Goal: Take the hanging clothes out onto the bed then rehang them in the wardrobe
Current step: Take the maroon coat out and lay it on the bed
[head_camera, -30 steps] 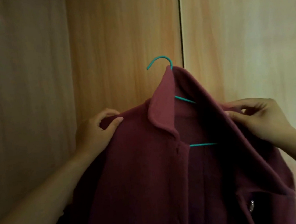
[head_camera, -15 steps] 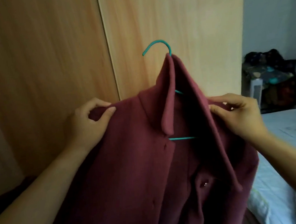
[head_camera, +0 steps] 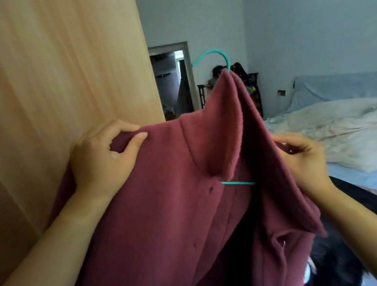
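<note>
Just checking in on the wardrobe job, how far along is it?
Done: the maroon coat, on its teal hanger, is out of the wardrobe. In hand: left hand and right hand grip its shoulders. Left: laying it on the bed, then rehanging.

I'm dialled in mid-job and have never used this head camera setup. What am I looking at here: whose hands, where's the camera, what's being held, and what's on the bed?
There is no machine: the single picture comes from a wide-angle camera worn on a person's head, looking forward and down. The left hand and the right hand are the person's own bare hands. Each grips a shoulder of a dark red fleecy collared coat, which is on a teal wire hanger whose hook is free, not on any rail. The light wooden wardrobe panel is on the left. On the right is the bed with a pale blue sheet, with a rumpled cream quilt and something dark and furry, too hidden to identify.
</note>
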